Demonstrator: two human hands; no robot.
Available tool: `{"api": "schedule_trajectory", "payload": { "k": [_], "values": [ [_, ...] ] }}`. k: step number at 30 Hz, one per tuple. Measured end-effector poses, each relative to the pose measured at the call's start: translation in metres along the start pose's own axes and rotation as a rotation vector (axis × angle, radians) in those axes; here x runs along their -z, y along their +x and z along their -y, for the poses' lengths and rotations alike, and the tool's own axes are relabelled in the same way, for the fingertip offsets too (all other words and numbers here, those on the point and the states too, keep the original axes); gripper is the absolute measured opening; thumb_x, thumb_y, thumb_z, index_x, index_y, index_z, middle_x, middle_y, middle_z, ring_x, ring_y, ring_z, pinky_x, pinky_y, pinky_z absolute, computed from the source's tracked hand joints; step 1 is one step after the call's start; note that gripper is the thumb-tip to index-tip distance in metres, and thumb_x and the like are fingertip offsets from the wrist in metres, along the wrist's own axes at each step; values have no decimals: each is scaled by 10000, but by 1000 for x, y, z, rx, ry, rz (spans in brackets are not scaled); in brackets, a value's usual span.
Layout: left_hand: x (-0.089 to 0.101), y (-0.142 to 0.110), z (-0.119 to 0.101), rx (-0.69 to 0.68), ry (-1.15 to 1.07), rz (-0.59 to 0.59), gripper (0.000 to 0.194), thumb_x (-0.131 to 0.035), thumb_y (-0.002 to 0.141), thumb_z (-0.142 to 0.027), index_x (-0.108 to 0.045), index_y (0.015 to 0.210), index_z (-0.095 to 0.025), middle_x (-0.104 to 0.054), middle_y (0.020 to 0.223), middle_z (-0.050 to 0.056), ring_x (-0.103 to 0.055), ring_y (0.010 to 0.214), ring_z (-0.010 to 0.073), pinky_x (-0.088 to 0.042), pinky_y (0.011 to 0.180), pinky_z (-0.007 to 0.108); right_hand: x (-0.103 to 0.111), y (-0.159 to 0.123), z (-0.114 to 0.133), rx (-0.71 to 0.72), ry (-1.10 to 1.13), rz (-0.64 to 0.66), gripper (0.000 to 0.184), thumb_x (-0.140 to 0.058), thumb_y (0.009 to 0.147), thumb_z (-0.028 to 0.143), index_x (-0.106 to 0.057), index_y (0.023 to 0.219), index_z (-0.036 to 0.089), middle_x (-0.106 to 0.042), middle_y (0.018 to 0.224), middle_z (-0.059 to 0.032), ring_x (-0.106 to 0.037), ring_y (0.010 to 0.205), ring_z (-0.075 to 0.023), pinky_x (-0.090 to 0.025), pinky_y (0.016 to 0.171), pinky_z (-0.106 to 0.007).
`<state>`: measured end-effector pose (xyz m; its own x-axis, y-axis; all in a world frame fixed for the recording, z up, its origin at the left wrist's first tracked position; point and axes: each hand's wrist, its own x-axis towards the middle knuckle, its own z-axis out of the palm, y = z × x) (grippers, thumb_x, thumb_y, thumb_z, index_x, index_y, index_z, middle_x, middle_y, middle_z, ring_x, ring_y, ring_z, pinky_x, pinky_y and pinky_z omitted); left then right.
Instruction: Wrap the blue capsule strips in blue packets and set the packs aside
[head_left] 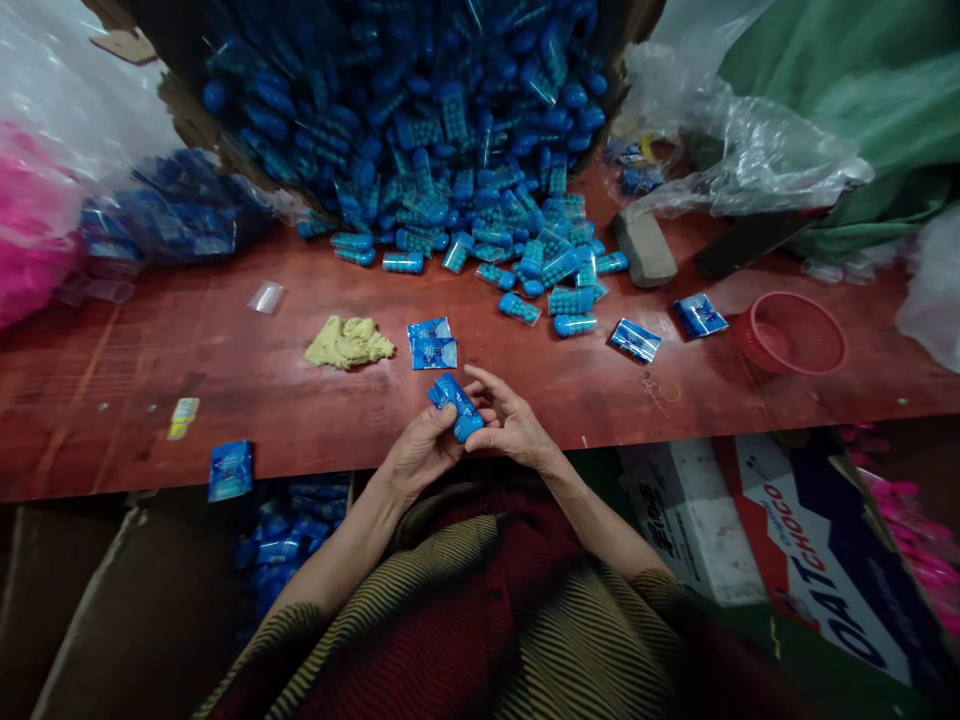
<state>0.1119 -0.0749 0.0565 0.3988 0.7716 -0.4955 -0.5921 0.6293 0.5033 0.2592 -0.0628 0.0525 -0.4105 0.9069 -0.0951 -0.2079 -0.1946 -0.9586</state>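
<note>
My left hand [429,442] is closed around a small blue capsule-shaped tube [459,408] with a printed blue label sleeve about it, thumb on top. The tube is tilted, its rounded blue end toward my right hand [519,428]. That hand is beside it with the index finger stretched out and the thumb near the rounded end; whether it touches the tube is unclear. Just beyond my hands lie flat blue printed sleeves [433,345]. To their left sits a crumpled yellow cloth [349,342].
A large heap of blue bead-filled tubes [457,200] spills onto the red table [150,370]. On the right are a grey block [643,248], stacks of blue sleeves [636,341] and a red basket [791,335]. Another blue sleeve stack [231,470] overhangs the front edge, above a box of blue pieces [285,540].
</note>
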Motion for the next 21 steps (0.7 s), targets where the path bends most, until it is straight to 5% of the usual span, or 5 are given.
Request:
{"api": "schedule_trajectory", "payload": {
  "k": [6, 12, 21],
  "values": [
    [-6, -2, 7, -32, -90, 13, 280, -655, 782, -293, -649, 991, -107, -693, 756, 56, -652, 675, 125, -526, 684, 210, 1, 3, -5, 15, 94, 16, 787, -804, 574, 241, -481, 1285, 335, -513, 986, 12, -556, 882, -124, -503, 740, -220],
    [-3, -3, 1, -36, -45, 30, 327, -648, 789, -259, -630, 1092, -137, -705, 867, 65, -666, 839, 168, -522, 756, 244, 7, 7, -10, 26, 84, 99, 748, -737, 670, 254, -416, 1338, 358, -544, 1081, 11, -564, 841, -112, -517, 743, -244],
    [-5, 4, 2, -97, -73, -196, 215, -621, 808, -314, -665, 899, -124, -699, 772, 57, -649, 717, 138, -527, 696, 241, -5, 13, -24, 38, 106, 22, 755, -715, 685, 225, -389, 1353, 352, -560, 1070, 14, -561, 791, -97, -506, 780, -266]
  ]
}}
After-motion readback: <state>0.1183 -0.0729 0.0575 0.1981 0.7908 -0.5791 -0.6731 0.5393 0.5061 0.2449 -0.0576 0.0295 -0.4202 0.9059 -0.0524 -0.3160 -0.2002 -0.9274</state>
